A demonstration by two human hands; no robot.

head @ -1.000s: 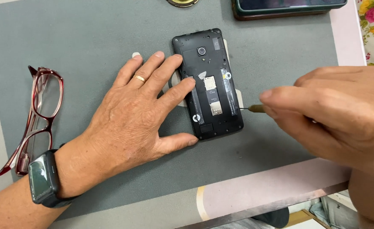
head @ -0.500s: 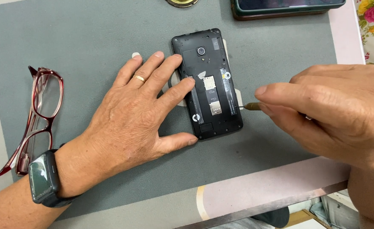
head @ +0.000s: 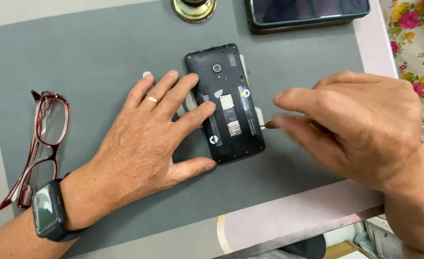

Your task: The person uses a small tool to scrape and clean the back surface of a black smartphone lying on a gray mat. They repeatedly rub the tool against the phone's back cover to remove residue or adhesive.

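The left hand [head: 145, 139] lies flat and open, fingers pressing the black opened-back smartphone [head: 225, 102] at the frame's centre on the grey mat [head: 77, 57]. The right hand [head: 361, 127] pinches a thin metal-tipped tool [head: 268, 125], its tip at the phone's right edge. Red-framed glasses [head: 41, 144] lie at far left.
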